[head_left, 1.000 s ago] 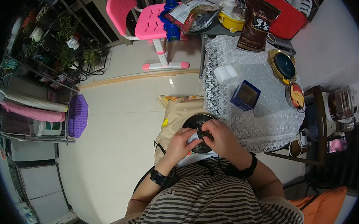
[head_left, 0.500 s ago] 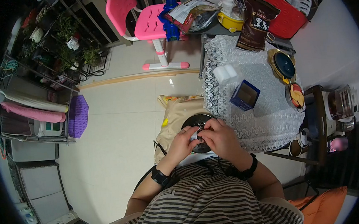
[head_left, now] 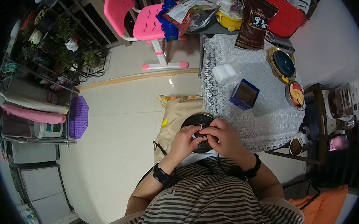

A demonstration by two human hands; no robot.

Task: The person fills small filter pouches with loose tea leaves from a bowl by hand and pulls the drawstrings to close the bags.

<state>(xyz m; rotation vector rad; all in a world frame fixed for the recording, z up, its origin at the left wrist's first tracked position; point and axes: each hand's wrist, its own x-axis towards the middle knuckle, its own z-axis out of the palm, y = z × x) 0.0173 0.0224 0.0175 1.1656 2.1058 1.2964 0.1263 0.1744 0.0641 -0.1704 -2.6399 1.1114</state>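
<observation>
A dark, round, shallow thing (head_left: 191, 121), like a pan or a lid, lies on the beige printed cloth (head_left: 179, 106) over my lap. Above its middle my left hand (head_left: 184, 143) is closed, thumb and fingers pinched together. My right hand (head_left: 226, 138) meets it from the other side, its fingers bent in a pinch as well. Something small and dark with a pale part sits between the fingertips, too covered to name. An open blue box (head_left: 244, 94) and a white foam block (head_left: 224, 73) are on the lace-covered table to the right.
The table with a silvery lace cloth (head_left: 262, 127) stands close on my right. It bears a brown bag (head_left: 256, 21), a dark green bowl (head_left: 284, 63) and a dish of cut fruit (head_left: 296, 94). Ahead is a pink chair (head_left: 151, 23); a rack (head_left: 37, 139) stands left.
My right fingers have shifted slightly and curled differently over the middle of the round dark thing. The left hand stays almost in place; the whole view has moved a little.
</observation>
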